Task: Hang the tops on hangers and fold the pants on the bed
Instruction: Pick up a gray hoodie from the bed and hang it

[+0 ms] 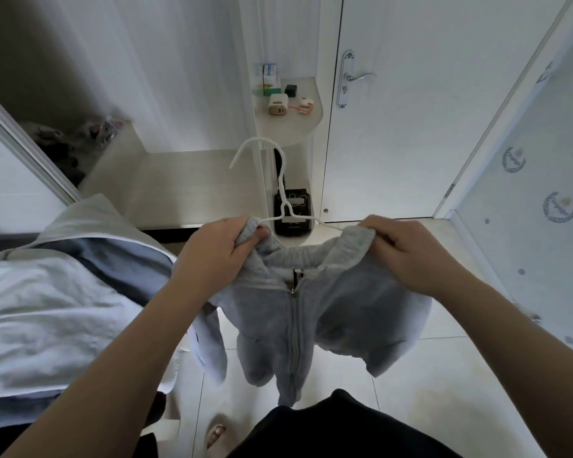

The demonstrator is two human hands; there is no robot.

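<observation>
A small grey zip-up jacket (298, 312) hangs in the air in front of me, zipper closed and facing me. A white hanger (280, 180) sticks up out of its neck, hook pointing left. My left hand (219, 246) grips the left side of the ribbed collar, fingers curled round the cloth. My right hand (407, 249) grips the right side of the collar, where the hanger's arm goes under the fabric. The hanger's two arms are mostly hidden inside the jacket.
The bed (47, 309) lies at the left with pale blue and white clothes heaped on it. A white wardrobe with a curved corner shelf (291, 123) of small items stands ahead. A white door (411, 110) is at the right. A dark box (291, 209) sits on a lower shelf.
</observation>
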